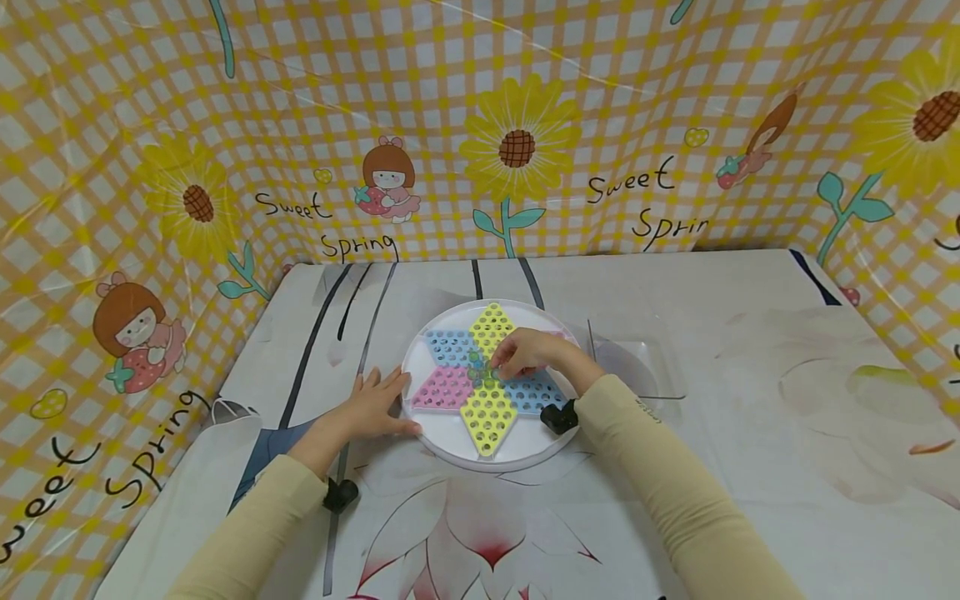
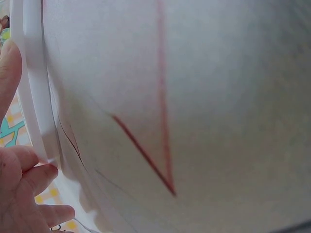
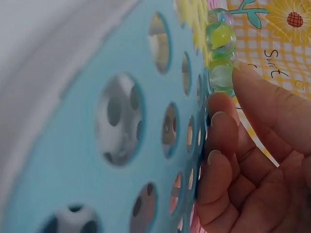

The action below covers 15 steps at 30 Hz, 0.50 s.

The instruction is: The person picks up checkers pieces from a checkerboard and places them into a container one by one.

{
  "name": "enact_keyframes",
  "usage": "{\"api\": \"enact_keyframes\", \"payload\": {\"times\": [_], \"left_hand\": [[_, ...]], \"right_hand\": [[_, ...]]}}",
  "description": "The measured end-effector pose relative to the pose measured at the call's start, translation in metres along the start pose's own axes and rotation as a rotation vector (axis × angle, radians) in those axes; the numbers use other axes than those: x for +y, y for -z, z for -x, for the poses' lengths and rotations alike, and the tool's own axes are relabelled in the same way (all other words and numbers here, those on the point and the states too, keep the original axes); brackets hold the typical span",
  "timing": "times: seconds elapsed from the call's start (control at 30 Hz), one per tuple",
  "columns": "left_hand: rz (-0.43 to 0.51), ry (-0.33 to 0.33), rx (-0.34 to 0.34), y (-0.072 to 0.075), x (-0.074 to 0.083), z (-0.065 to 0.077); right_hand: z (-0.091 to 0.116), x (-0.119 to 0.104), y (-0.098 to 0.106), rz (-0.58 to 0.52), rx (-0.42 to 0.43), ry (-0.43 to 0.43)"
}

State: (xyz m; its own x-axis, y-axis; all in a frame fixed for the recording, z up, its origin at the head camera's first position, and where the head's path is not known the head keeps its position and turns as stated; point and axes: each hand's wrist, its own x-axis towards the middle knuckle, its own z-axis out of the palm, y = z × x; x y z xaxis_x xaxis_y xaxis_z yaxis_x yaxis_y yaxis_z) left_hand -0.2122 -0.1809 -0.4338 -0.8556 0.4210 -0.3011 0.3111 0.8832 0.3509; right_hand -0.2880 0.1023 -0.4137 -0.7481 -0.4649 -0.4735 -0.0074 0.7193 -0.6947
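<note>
A round white Chinese checkers board (image 1: pixel 442 437) lies on the table, with a star of yellow, pink and light blue pieces full of holes. Several clear green and bluish marbles (image 1: pixel 476 375) are gathered at the star's middle. My right hand (image 1: pixel 527 350) reaches over the board's right side. Its thumb and forefinger pinch a clear green marble (image 3: pixel 221 74), beside other marbles (image 3: pixel 221 36), while the other fingers curl against the blue section (image 3: pixel 77 126). With fingers spread, my left hand (image 1: pixel 375 406) touches the board's left rim (image 2: pixel 36 82).
Right of the board stands a clear plastic tray (image 1: pixel 645 367). A white printed cloth (image 1: pixel 750 450) covers the table, and a yellow checked curtain (image 1: pixel 435 50) hangs behind and at both sides. Small black cameras (image 1: pixel 558 418) sit at both wrists.
</note>
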Motion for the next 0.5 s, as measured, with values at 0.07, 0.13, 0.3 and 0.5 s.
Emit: {"api": "enact_keyframes", "payload": {"times": [0.07, 0.13, 0.3, 0.5], "left_hand": [[0.003, 0.002, -0.001, 0.0001, 0.0004, 0.0004], [0.004, 0.005, -0.002, 0.0001, 0.0005, 0.0005], [0.006, 0.002, 0.000, -0.0009, -0.0001, 0.0000], [0.011, 0.000, 0.001, 0.0000, 0.0012, 0.0004]], "right_hand": [[-0.0003, 0.0000, 0.0002, 0.008, -0.010, 0.013], [-0.0007, -0.0005, 0.0003, 0.017, -0.022, 0.027], [-0.0013, -0.0008, -0.0004, 0.037, -0.032, 0.051], [0.0001, 0.0004, -0.0022, 0.079, -0.024, 0.074]]}}
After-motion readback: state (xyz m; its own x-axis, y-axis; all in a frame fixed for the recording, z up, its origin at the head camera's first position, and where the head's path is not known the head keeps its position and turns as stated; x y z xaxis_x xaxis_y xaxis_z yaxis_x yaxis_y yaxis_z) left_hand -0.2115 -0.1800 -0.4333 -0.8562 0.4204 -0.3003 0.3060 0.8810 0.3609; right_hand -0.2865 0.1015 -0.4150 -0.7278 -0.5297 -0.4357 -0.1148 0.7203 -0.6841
